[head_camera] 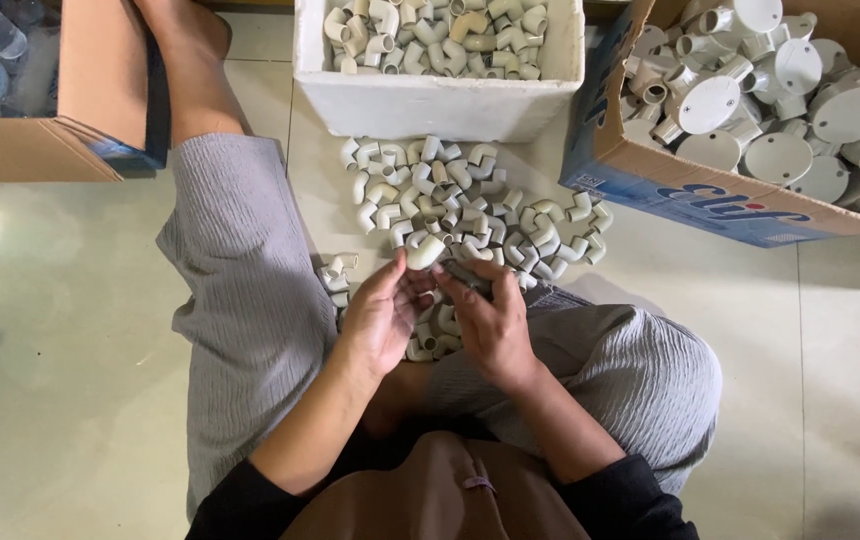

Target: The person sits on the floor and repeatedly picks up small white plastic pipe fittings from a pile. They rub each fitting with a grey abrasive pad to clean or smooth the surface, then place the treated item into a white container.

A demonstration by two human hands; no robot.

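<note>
- left hand (382, 318) pinches a cream plastic elbow fitting (425, 252) at the fingertips, fingers closed on its lower end, held just above the floor pile
- right hand (490, 318) fingers curled around something small and dark next to the elbow; can't tell what it is, grip looks closed
- loose pile of elbows (470, 205) lies on the tiled floor (70, 330) between the knees and the white foam box (430, 100), many pieces left there
- foam box already holds plenty of elbows, filled near the rim
- small cluster of elbows (333, 275) sits by the left knee, apart from the main pile
- cardboard box (650, 175) to the right holds round junction fittings, untouched
- judgement: work midway, one elbow in hand, big pile remaining
</note>
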